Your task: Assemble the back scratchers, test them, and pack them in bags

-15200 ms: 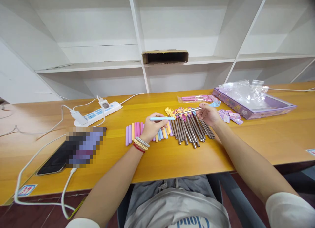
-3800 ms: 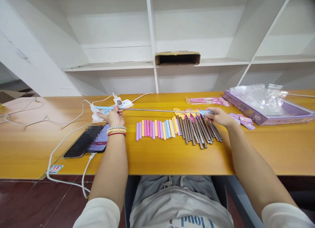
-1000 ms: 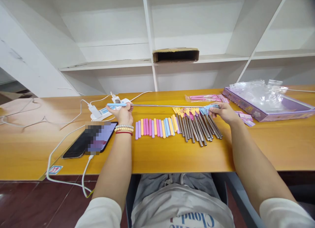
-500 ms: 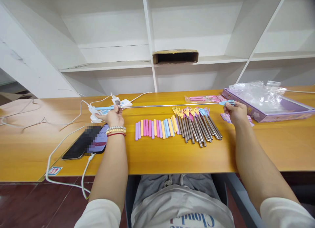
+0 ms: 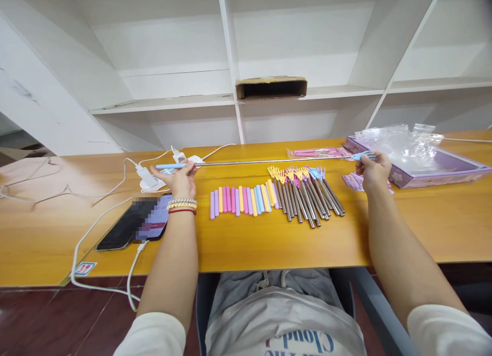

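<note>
Stretched out between my hands is a telescopic back scratcher [image 5: 265,162] with a thin metal rod, a light blue handle and a blue claw head. My left hand [image 5: 181,181] is closed around the handle end, and my right hand [image 5: 373,170] pinches the claw end. Below the rod lies a row of coloured handle sleeves [image 5: 242,200] in purple, pink, yellow and blue. Beside it, several metal rods with claw heads [image 5: 307,197] in yellow, pink and blue lie in a pile, claws pointing away from me.
Two phones [image 5: 123,225] lie left, near a white charging cable [image 5: 79,238] and a power strip with plugs [image 5: 148,181]. At the right stands a purple box [image 5: 442,179] holding clear plastic bags [image 5: 403,146]. A bagged pink item [image 5: 319,152] and purple cards [image 5: 353,182] lie close by. A cardboard box [image 5: 271,88] sits on the shelf.
My right hand has moved slightly right and up with the claw end, and the rod now spans a little further. My left hand has shifted slightly right.
</note>
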Available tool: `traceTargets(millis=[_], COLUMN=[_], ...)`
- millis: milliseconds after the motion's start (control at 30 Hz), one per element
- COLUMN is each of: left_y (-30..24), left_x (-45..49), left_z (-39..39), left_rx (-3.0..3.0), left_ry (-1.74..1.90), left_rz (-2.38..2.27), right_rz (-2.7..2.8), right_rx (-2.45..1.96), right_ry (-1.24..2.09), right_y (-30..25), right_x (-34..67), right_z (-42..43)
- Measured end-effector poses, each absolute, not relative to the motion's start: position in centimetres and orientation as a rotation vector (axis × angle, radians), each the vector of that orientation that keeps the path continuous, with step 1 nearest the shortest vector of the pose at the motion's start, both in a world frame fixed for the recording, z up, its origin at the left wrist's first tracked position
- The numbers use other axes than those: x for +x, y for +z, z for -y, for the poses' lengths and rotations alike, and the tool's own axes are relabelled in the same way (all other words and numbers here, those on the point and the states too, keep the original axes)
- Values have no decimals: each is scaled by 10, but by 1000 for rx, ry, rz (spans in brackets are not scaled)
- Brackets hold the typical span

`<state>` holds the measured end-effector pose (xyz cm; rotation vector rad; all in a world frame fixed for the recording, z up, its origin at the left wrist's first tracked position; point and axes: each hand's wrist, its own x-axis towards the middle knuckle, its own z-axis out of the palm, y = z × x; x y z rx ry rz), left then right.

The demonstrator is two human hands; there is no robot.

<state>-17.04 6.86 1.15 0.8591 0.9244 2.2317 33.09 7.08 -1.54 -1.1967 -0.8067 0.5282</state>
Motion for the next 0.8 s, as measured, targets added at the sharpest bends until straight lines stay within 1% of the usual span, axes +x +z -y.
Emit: traceTargets(millis=[467,667,800], left_y=[5,0,-6], left_x=[-139,-84,-64], left_z=[-73,-60,-54], left_rx=[504,730,781], left_ry=[2205,2012,2047], left_rz=[-1178,-1032,-986], right_rz=[760,1040,1132], right_rx=[-1115,-1119,-1093], right_ry=[526,660,661], right_y=[-15,-23,-25], right_x=[324,270,249], right_z=[-70,-71,-67])
